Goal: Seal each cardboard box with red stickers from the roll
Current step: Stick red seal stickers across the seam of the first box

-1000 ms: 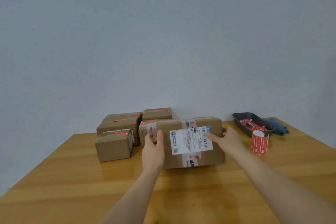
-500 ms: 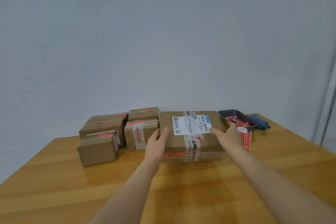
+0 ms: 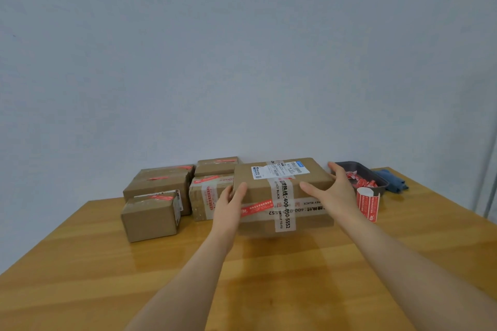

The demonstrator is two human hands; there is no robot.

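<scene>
Cardboard fills both palms: the left hand (image 3: 229, 205) and right hand (image 3: 332, 191), fingers nearly straight, press the two ends of the large box (image 3: 282, 193), best kept level and squared beside the stickered boxes (image 3: 158, 188). The sticker roll (image 3: 368, 204) stands just right on the wooden surface (image 3: 269, 277), before a pale wall (image 3: 242, 62).

The big box (image 3: 282, 191) sits mid-table (image 3: 80, 277), near the back wall (image 3: 242, 62). The left hand (image 3: 228, 207) is on its left end, the right hand (image 3: 333, 191) on its right end. Left of it cluster the smaller boxes (image 3: 161, 196), stacked and side by side. Right of it stands the sticker roll (image 3: 368, 204), the tray (image 3: 376, 183) just behind that, and a cloth (image 3: 392, 183) right of the tray.
</scene>
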